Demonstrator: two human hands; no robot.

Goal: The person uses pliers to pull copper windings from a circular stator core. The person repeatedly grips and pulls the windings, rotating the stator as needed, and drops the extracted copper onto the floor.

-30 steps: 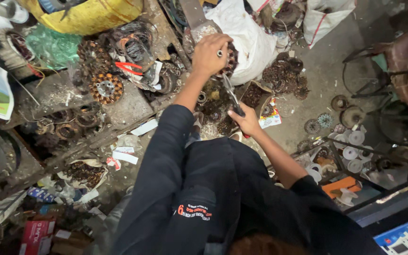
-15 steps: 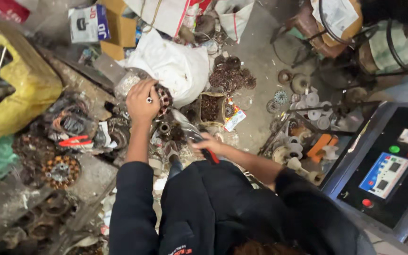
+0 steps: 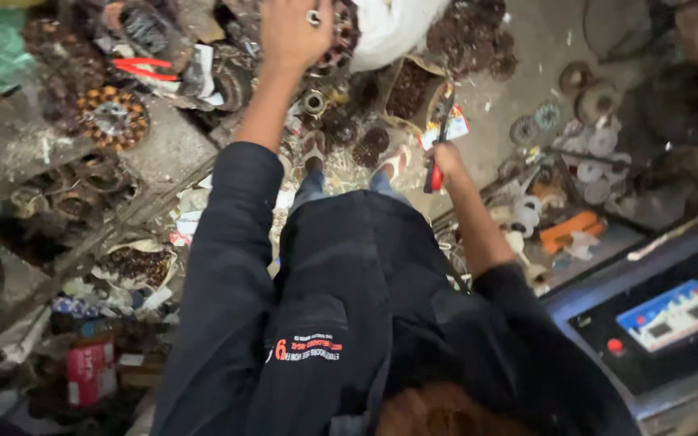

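The left hand (image 3: 294, 32) rests on a round wound part (image 3: 339, 36), just left of a cloth sack (image 3: 389, 28). The right hand (image 3: 444, 161) grips pliers (image 3: 438, 149) below an open box (image 3: 409, 89). A control panel (image 3: 664, 319) sits at lower right.

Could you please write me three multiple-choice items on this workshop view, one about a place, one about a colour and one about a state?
1. Where is the left hand?
A. stretched out over the heap of metal parts
B. resting on the control panel
C. tucked in a pocket

2. What colour are the handles of the pliers in the right hand?
A. yellow
B. red
C. blue

3. How is the right hand now?
A. open and flat
B. out of view
C. closed around the pliers

Answers:
1 A, the arm reaches up over the rusty rings and coils, far from the control panel.
2 B, a red grip shows below the fingers.
3 C, the fingers wrap the handles.
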